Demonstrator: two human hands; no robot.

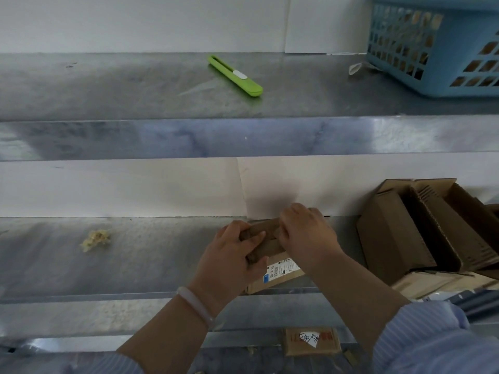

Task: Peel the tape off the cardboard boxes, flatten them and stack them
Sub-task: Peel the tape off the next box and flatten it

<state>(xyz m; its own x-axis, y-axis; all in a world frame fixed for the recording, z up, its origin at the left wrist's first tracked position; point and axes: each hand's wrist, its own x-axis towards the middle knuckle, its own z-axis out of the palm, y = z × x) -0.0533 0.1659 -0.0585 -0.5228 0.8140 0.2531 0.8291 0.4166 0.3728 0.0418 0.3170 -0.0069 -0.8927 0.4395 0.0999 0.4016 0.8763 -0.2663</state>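
A small brown cardboard box [280, 275] with a white shipping label rests on the lower metal shelf [135, 265] near its front edge. My left hand [229, 260] grips the box's left side, thumb on its top. Against the top right end of the box sits my right hand [307, 233], fingers curled over the far edge. Both hands hide most of the top face, so I cannot see any tape there. A crumpled wad of yellowish tape [95, 240] lies on the same shelf to the left.
A green utility knife [235, 76] lies on the upper shelf, with a blue plastic basket [437, 47] at its right end. Opened cardboard boxes [421, 233] stand at the right of the lower shelf. Another labelled box [310, 341] sits below the shelf edge.
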